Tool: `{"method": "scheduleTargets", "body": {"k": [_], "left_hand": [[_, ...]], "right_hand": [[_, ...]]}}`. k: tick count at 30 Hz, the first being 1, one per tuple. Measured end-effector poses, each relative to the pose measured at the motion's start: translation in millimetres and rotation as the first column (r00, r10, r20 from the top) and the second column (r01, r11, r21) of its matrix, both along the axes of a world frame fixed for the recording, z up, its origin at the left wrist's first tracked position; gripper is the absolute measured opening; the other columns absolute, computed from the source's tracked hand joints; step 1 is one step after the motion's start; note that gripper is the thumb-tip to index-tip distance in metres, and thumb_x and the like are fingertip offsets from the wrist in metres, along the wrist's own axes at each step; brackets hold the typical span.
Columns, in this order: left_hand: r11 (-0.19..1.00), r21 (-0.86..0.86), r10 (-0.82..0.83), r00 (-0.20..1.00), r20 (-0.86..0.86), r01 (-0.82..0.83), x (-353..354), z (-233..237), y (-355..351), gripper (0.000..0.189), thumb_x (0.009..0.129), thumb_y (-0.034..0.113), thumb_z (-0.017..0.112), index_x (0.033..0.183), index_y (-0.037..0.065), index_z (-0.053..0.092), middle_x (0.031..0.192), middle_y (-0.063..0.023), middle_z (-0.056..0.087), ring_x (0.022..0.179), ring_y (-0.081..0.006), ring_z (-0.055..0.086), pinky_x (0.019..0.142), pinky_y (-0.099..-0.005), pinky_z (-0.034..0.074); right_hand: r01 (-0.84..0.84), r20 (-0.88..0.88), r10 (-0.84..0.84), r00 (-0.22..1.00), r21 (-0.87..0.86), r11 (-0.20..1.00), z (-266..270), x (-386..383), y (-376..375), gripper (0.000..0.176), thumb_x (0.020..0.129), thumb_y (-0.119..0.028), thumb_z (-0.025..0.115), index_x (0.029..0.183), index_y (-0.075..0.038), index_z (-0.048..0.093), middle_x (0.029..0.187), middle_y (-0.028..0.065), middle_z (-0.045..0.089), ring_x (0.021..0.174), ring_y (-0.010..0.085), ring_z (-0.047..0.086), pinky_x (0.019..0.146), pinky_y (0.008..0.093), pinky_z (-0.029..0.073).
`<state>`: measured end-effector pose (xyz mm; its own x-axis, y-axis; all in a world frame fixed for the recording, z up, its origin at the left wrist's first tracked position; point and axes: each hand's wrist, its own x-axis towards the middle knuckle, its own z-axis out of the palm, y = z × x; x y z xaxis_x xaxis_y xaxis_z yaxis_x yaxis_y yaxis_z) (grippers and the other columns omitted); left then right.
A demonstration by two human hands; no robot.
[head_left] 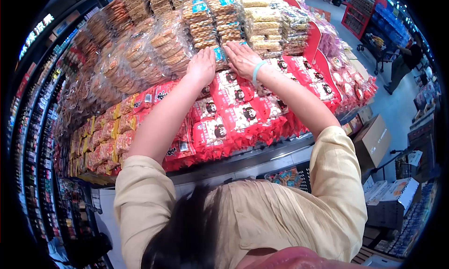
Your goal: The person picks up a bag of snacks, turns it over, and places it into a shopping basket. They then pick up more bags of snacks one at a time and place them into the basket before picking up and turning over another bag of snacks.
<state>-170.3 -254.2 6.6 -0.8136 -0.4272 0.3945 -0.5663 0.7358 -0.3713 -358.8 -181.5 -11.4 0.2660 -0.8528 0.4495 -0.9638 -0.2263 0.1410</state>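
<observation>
My left hand [203, 66] reaches to the far side of the red snack packs, at the front of a stack of biscuit packs with blue labels [201, 21]. Close beside it is my right hand [243, 60], fingers stretched out flat, with a pale green band [257, 72] on the wrist. Between the two hands a blue-labelled pack [218, 54] shows, and both seem to touch its sides. Neither hand appears to grasp it. Under my forearms lie rows of red packs with a cartoon face [247, 114].
Bagged brown biscuits [140, 54] are heaped at left, above red-and-yellow packs [100, 138]. A red divider [314, 42] stands at right. A cardboard box [372, 140] sits on the floor. Farther right, a person [407, 63] is by a shopping cart [378, 47].
</observation>
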Motion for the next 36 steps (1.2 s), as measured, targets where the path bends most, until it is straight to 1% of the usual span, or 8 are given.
{"method": "scheduleTargets", "body": {"k": [3,5,9,19,24,25,29,36], "left_hand": [[0.991,0.112,0.063,0.997,0.048,-0.068,-3,-2,-2,0.049,0.091,0.011,0.043,0.137,-0.008,0.039,0.144,-0.0247,0.042,0.131,-0.0362,0.045,0.108,-0.0420,0.039],[0.999,0.026,-0.022,0.999,-0.029,0.023,-3,-8,-8,0.042,0.091,0.010,0.043,0.130,-0.006,0.044,0.138,-0.0236,0.047,0.127,-0.0353,0.049,0.103,-0.0423,0.044],[0.997,0.073,-0.026,0.995,-0.092,0.033,-6,0,1,0.026,0.090,0.009,0.045,0.113,-0.003,0.049,0.123,-0.0214,0.052,0.117,-0.0341,0.056,0.092,-0.0447,0.050],[0.995,0.102,0.023,0.998,-0.055,-0.018,-7,0,4,0.034,0.090,0.011,0.045,0.121,-0.005,0.048,0.137,-0.0263,0.048,0.120,-0.0364,0.055,0.097,-0.0448,0.048],[0.993,0.095,0.063,0.998,0.019,-0.065,-8,4,4,0.032,0.092,0.014,0.044,0.117,-0.006,0.050,0.126,-0.0250,0.055,0.111,-0.0348,0.060,0.092,-0.0449,0.049],[0.994,0.088,0.058,0.998,0.003,-0.058,-9,3,3,0.032,0.092,0.015,0.045,0.116,-0.006,0.051,0.117,-0.0226,0.059,0.107,-0.0338,0.062,0.089,-0.0449,0.049],[0.997,0.034,0.068,0.998,-0.003,-0.068,-13,1,3,0.033,0.090,0.015,0.047,0.116,-0.005,0.051,0.115,-0.0219,0.059,0.107,-0.0336,0.062,0.090,-0.0442,0.049],[0.995,0.070,0.067,0.995,0.075,-0.072,-4,14,11,0.040,0.090,0.016,0.048,0.122,-0.007,0.049,0.121,-0.0232,0.057,0.114,-0.0340,0.058,0.097,-0.0427,0.044]], "right_hand": [[-0.053,0.032,0.055,0.998,-0.066,0.996,0,-3,-3,0.053,0.098,-0.028,0.047,0.141,0.001,0.037,0.146,0.0219,0.037,0.137,0.0383,0.036,0.112,0.0476,0.031],[-0.061,0.037,0.063,0.997,-0.059,0.996,1,-5,-3,0.052,0.097,-0.027,0.048,0.140,0.001,0.037,0.145,0.0221,0.039,0.136,0.0386,0.037,0.112,0.0476,0.031],[-0.086,0.063,0.091,0.994,-0.081,0.993,1,-6,-13,0.053,0.095,-0.027,0.053,0.138,0.000,0.038,0.141,0.0227,0.043,0.135,0.0394,0.038,0.111,0.0482,0.032],[-0.082,0.073,0.089,0.993,-0.099,0.992,10,-11,-3,0.062,0.093,-0.034,0.056,0.140,0.002,0.036,0.144,0.0253,0.039,0.136,0.0407,0.036,0.113,0.0459,0.030],[-0.095,-0.022,0.094,0.995,-0.090,0.991,11,-17,11,0.056,0.091,-0.024,0.059,0.138,0.001,0.040,0.143,0.0203,0.042,0.133,0.0376,0.040,0.111,0.0433,0.034],[-0.126,0.010,0.128,0.992,-0.118,0.985,9,-16,12,0.047,0.090,-0.015,0.053,0.133,0.004,0.046,0.137,0.0208,0.048,0.128,0.0346,0.047,0.109,0.0420,0.036],[-0.110,0.059,0.116,0.991,-0.101,0.989,6,-14,7,0.048,0.086,-0.008,0.051,0.133,0.004,0.046,0.137,0.0204,0.048,0.128,0.0343,0.048,0.107,0.0406,0.038],[-0.127,0.056,0.132,0.990,-0.091,0.988,10,-18,11,0.052,0.089,-0.018,0.058,0.135,0.002,0.044,0.139,0.0197,0.047,0.131,0.0339,0.044,0.110,0.0410,0.036]]}}
